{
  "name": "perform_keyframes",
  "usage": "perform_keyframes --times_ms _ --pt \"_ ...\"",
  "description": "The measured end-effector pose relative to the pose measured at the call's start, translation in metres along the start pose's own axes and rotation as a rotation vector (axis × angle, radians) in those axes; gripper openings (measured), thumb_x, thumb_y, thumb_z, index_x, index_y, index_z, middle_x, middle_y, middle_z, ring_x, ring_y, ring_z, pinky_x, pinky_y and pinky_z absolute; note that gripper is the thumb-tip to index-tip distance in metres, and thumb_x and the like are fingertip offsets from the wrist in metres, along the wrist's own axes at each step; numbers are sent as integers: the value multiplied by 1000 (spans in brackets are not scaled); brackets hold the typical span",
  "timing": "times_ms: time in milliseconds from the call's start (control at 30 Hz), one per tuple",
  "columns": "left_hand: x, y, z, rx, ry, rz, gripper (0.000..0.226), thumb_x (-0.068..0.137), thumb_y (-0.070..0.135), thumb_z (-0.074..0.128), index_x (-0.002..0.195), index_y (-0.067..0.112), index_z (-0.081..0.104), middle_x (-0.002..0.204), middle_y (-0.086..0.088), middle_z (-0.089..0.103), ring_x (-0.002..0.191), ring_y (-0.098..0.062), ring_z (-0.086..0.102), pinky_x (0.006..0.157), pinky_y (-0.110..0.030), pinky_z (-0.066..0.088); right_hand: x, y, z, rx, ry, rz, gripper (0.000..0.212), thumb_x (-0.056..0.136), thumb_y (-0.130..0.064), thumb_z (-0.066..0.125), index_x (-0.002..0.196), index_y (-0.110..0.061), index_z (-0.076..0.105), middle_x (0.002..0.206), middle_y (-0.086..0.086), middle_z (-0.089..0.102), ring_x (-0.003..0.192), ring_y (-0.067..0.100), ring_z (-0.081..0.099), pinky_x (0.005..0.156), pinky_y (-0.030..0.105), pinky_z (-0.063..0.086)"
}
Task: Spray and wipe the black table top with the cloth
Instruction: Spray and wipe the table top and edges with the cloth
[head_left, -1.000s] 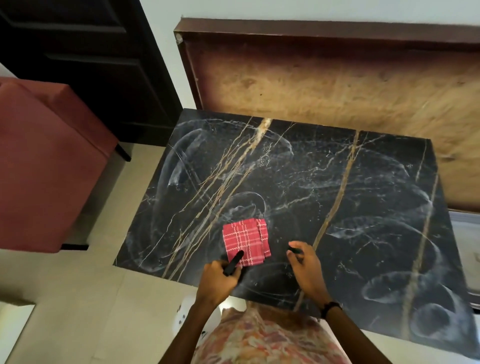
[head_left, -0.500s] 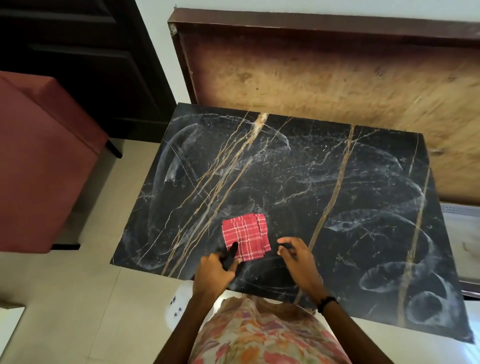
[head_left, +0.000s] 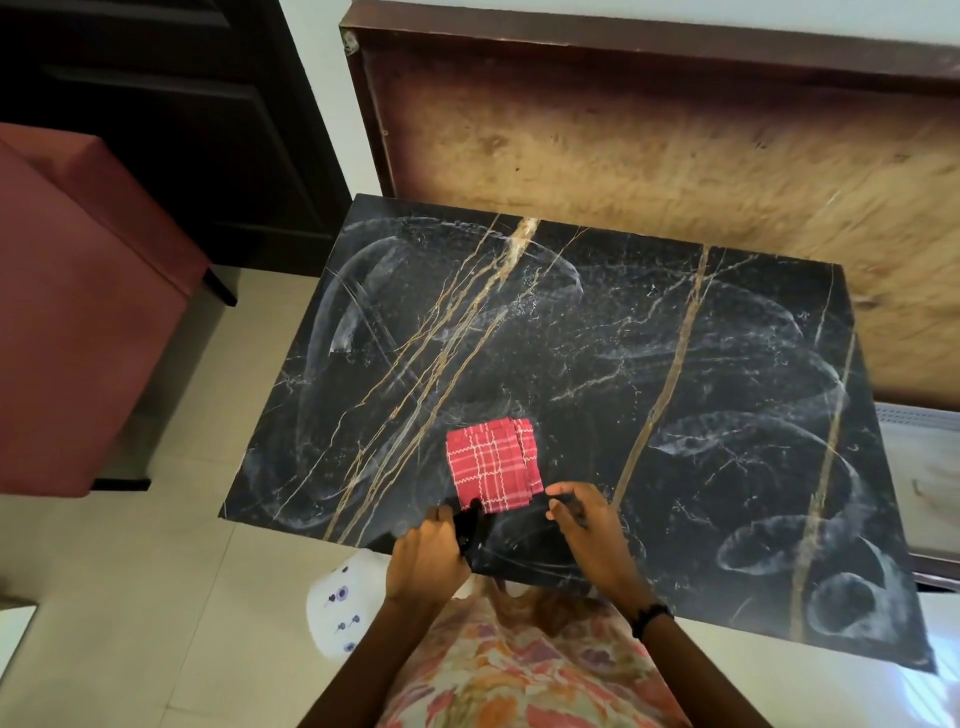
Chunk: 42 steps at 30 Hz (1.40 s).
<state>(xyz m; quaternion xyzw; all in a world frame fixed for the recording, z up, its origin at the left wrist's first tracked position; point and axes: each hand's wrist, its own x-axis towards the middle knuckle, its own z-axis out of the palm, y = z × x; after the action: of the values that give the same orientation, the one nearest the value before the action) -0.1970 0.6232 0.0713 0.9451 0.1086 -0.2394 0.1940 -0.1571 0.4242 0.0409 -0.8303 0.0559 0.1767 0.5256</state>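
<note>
Head view: left hand (head_left: 428, 551) gripped a black object (head_left: 467, 525); right hand (head_left: 584, 525), fingers curled, contents unclear, could drag the cloth (head_left: 493, 470) askew.

Black object (head_left: 467, 525) in left grip (head_left: 428, 553) too dark to identify; red chair (head_left: 78, 312) cut off at nine o'clock; worktop (head_left: 571, 338) near edge hidden behind forearms.

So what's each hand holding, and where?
Left hand grips a dark object by its lower end; right hand pinches something small and dark, unidentifiable.

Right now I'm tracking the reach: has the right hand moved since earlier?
Yes: the right hand shifted left, from the gold vein toward the cloth.
</note>
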Motion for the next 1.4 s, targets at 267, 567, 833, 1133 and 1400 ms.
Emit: perform_keyframes --times_ms 267,567,833,1133,1400 --pt "12 12 -5 -39 -4 -72 31 89 34 57 111 12 58 107 -9 68 97 -25 66 82 -31 50 3 -5 -6 12 -11 -10 26 94 -12 54 92 -38 56 110 -2 56 96 15 62 81 18 47" --pt "18 39 -2 -40 -40 -72 28 87 31 62 106 10 60 108 -8 66 100 -24 64 85 -32 49 19 -16 -18 -10 -46 -25 16 94 -10 55 103 -22 61 111 -5 56 94 12 63 82 19 48" --pt "21 35 -16 -149 -11 -22 45 87 41 61 121 14 53 116 -9 66 106 -30 63 88 -35 48 37 -15 -12 -126 -111 -31 17 94 -9 55 110 -12 60 111 0 55 96 14 58 87 22 47" --pt "37 29 -23 -162 -9 -74 37 85 39 61 106 9 62 104 -13 69 95 -30 65 81 -38 50 60 -22 27 -284 -72 108 51 86 -21 68 129 -5 45 127 13 44 118 30 45 103 42 38" --pt "29 -50 -60 -693 147 -80 25 79 36 73 85 12 67 76 -5 69 72 -21 65 71 -34 54 71 -31 45 97 -102 357 33 78 -19 76 106 -11 59 105 6 68 90 20 67 77 32 55"
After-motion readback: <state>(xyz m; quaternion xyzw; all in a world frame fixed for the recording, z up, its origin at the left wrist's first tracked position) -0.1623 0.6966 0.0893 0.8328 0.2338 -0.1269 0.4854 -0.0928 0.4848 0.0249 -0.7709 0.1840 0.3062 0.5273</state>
